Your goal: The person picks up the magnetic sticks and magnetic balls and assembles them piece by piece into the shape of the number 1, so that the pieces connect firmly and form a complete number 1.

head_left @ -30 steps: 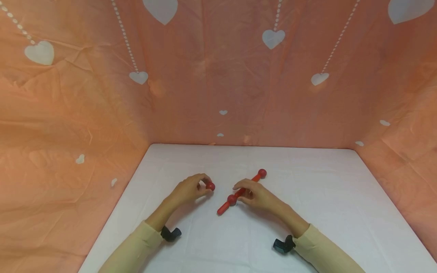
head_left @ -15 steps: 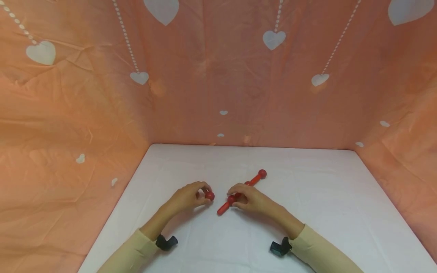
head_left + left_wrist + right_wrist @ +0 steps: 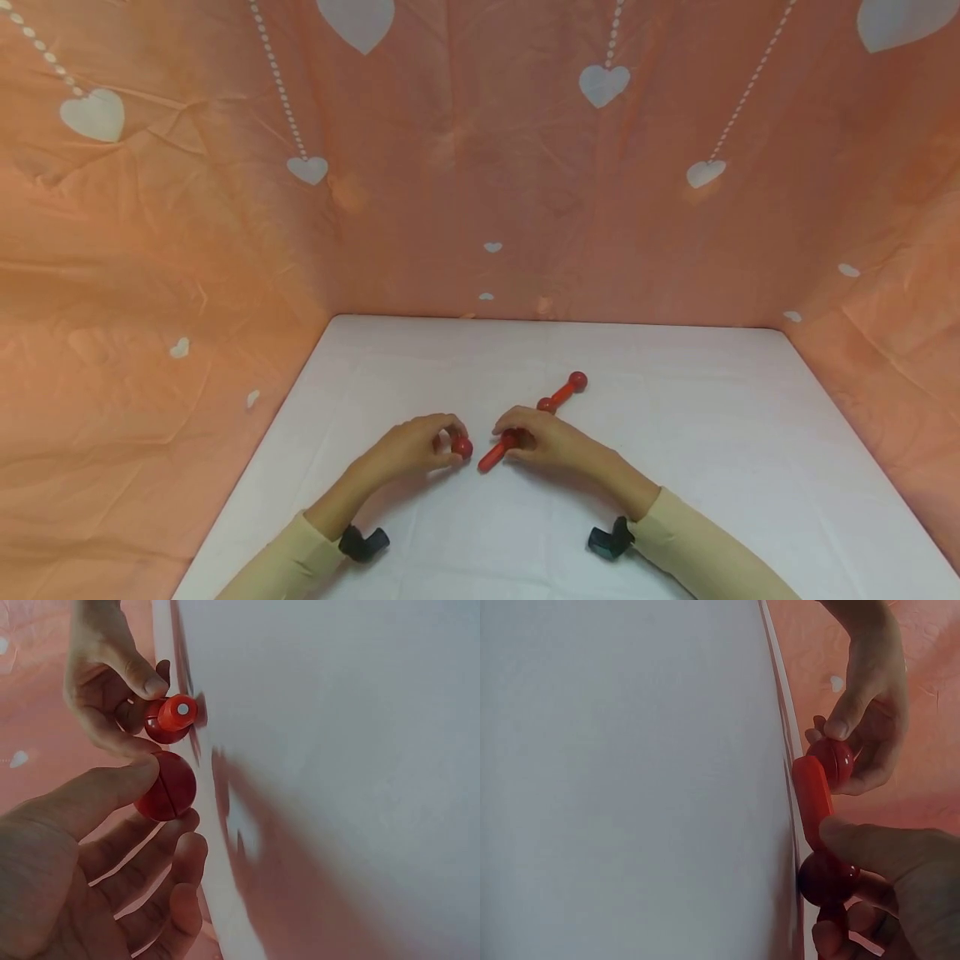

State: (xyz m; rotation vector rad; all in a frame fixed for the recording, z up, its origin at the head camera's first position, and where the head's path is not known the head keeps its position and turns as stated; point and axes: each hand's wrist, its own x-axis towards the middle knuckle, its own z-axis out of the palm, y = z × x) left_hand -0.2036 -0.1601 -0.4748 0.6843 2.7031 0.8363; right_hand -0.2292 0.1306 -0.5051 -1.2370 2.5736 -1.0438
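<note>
My left hand [image 3: 411, 446] pinches a glossy red ball [image 3: 463, 448] between thumb and fingertips; in the left wrist view a thin groove crosses the ball [image 3: 174, 787]. To its right lies a slanting stick of red balls and orange-red rods [image 3: 561, 394], running from near left to far right. My right hand [image 3: 558, 440] grips this stick around its nearest ball [image 3: 826, 879], with the thumb on top. A free rod end [image 3: 811, 795] points toward the left hand's ball, a short gap apart in the head view. Part of the stick is hidden under the right hand.
The table [image 3: 697, 417] has a white cover. An orange cloth [image 3: 450, 192] with white hearts hangs behind it and along both sides. Black wrist cameras [image 3: 363, 543] sit below both sleeve cuffs.
My left hand has moved toward me with the red ball, nearing the rod's free end. My right hand has shifted left along the stick and now grips its nearest ball.
</note>
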